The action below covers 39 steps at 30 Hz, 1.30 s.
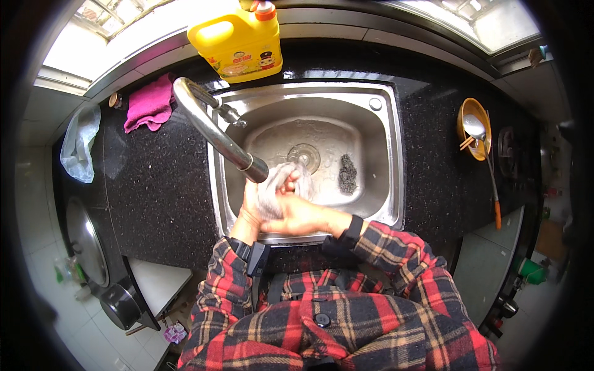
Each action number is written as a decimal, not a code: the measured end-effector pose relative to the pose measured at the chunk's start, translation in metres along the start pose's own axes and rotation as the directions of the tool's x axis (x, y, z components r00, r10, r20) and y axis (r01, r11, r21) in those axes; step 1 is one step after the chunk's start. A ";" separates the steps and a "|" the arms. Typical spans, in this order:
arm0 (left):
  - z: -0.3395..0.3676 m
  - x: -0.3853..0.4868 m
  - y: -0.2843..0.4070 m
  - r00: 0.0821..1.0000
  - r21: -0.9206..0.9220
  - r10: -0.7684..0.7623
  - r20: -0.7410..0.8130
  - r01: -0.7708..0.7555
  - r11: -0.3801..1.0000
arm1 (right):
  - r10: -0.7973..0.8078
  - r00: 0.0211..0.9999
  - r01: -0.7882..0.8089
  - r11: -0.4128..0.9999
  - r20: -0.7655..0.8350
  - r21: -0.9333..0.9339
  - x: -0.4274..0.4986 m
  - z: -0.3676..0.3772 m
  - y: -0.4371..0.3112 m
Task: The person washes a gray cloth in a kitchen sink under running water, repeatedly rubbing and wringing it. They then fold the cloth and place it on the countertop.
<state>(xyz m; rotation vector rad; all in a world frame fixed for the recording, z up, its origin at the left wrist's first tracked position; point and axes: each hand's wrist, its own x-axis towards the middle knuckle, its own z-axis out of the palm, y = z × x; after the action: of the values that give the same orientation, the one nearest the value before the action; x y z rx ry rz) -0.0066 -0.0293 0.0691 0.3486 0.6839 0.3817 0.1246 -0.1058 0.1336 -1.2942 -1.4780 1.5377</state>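
Both my hands hold a wet, pale grey cloth [270, 197] under the spout of a metal faucet [232, 143], over the near left part of a stainless steel sink [373, 139]. My left hand [249, 206] is on the cloth's left side, partly hidden by the cloth and the spout. My right hand [297, 213] grips it from the right, with fingers curled into the folds. A dark steel wool scourer [347, 175] lies on the sink floor right of my hands. The drain strainer [304, 156] sits just beyond the cloth.
Behind the sink stands a yellow detergent jug [236, 46]. A pink cloth [151, 104] and a clear plastic bag [80, 143] lie at the left. On the right counter [431, 185], an orange bowl [466, 109] holds a long-handled metal ladle [474, 126]. A round metal lid [88, 241] is at far left.
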 end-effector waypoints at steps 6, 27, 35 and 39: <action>-0.021 0.018 -0.008 0.953 -0.294 0.070 -0.296 -0.160 0.942 | 0.379 0.921 -0.371 0.924 -0.089 0.092 0.006 -0.025 0.037; -0.010 0.033 -0.049 0.874 -0.207 -0.064 -0.482 -0.043 0.977 | -0.061 0.788 -0.225 0.898 -0.613 -0.378 0.041 0.001 0.048; -0.014 0.023 -0.019 0.996 -0.291 -0.068 -0.061 0.048 0.956 | -0.193 0.825 -0.037 0.919 -0.531 -0.391 0.029 0.019 0.037; 0.001 0.023 -0.030 0.915 -0.165 0.048 -0.402 -0.123 0.979 | 0.094 0.699 -0.380 0.889 -0.709 -0.257 0.040 -0.003 0.058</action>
<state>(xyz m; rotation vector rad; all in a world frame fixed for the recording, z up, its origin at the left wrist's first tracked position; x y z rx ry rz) 0.0174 -0.0450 0.0448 0.1204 1.0236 0.6061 0.1253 -0.0771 0.0691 -2.0851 -1.1565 0.7329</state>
